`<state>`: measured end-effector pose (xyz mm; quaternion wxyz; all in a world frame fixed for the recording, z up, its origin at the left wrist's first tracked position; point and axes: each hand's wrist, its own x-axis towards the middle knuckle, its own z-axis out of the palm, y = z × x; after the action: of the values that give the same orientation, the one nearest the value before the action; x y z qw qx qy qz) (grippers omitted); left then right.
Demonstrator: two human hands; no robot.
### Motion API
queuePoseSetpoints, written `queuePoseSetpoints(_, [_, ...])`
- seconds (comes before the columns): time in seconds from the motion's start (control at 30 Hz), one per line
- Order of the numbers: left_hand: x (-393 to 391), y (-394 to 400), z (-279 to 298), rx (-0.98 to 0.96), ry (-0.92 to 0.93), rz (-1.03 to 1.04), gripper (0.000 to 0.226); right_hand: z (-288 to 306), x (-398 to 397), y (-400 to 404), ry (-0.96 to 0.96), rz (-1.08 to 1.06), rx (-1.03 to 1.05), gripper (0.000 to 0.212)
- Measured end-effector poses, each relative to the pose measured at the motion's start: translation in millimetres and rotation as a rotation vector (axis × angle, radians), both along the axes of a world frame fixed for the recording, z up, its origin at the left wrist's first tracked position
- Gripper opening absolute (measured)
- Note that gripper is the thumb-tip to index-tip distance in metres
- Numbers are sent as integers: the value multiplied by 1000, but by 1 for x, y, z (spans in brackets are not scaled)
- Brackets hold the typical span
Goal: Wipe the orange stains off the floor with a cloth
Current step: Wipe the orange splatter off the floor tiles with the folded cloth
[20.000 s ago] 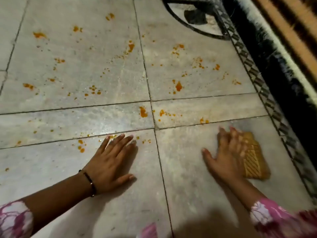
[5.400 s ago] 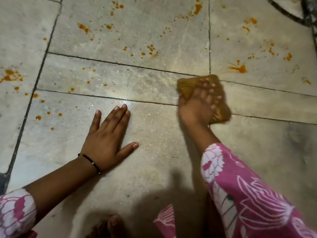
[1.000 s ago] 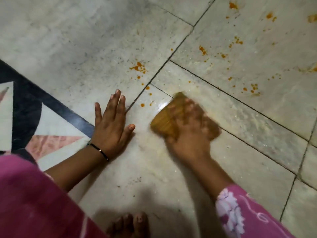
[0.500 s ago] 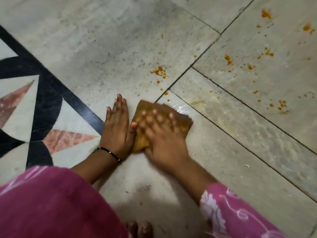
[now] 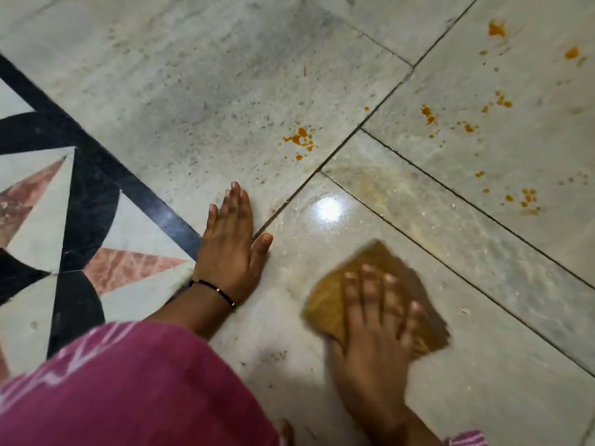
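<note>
- Mustard-brown cloth [image 5: 325,304] lies flat on the pale marble floor [image 5: 199,101], low and right of centre, blurred at its edges.
- Right hand [image 5: 376,320] sits on top of the cloth, palm down, fingers [image 5: 391,284] spread and pressing it to the floor; the cloth shows past the fingertips and to both sides of the hand.
- Left hand [image 5: 230,243] is planted flat on the bare floor just left of the cloth, not touching it, its fingers together and the thumb angled out toward the cloth; a thin black bracelet [image 5: 214,288] circles its wrist.
- Nearest orange stains [image 5: 301,140] form a small cluster beyond the left hand's fingertips, on the next tile across a dark grout line [image 5: 338,149], well apart from the cloth.
- More orange spots [image 5: 429,114] are scattered over the far-right tiles, and another group [image 5: 528,197] lies at the right.
- Between the cloth and those stains the tile looks wet and shiny, with a bright glare patch [image 5: 328,209] and a faint yellowish smear.
- Black, white and pink inlay pattern [image 5: 83,194] fills the left side, ending at the left hand's wrist.
- Pink patterned garment [image 5: 128,387] covers the lower left corner, hiding the left forearm's upper part.
</note>
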<state>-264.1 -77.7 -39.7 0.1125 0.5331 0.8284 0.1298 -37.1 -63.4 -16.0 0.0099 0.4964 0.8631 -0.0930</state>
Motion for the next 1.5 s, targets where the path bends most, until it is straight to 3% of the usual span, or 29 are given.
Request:
queuePoseSetpoints(0.13, [0,1,-3,-33,60,27,78,-8,-51,53,50,375,47,72])
queuePoseSetpoints(0.2, [1,1,-4,-49,66,29,79,-13,-42,103,48,286,58,70])
queuePoseSetpoints(0.3, [1,0,-3,-50,48,38,80,-9,19,147,-1,-87,-9,76])
queuePoseSetpoints(0.37, [1,0,-3,-48,63,44,80,0,64,136,-2,-269,-2,76])
queuePoseSetpoints(0.47, [8,3,-1,-36,74,64,75,1,83,73,-22,-378,26,75])
queuePoseSetpoints(0.6, [43,7,3,53,64,-152,70,-6,36,24,-45,-73,61,77])
queuePoseSetpoints(0.7, [67,7,-1,37,87,-354,67,-7,8,66,-17,63,74,75])
queuePoseSetpoints(0.87, [63,6,-5,-48,79,-383,67,-2,61,163,-37,-215,-17,76])
queuePoseSetpoints(1.03, [65,7,-3,-34,77,-374,67,5,127,83,-4,-436,2,74])
queuePoseSetpoints(1.1, [66,6,-4,-25,72,-365,67,3,109,32,-16,-405,5,76])
queuePoseSetpoints(1.17, [67,6,-3,-24,74,-358,67,1,75,4,-7,-243,6,78])
queuePoseSetpoints(1.27, [66,8,-1,-26,73,-365,67,-3,41,36,-7,77,17,76])
queuePoseSetpoints(1.33, [65,8,-1,-40,70,-386,67,-5,46,82,-44,176,39,75])
queuePoseSetpoints(1.5, [64,7,0,-59,67,-393,68,4,108,113,-29,-128,4,73])
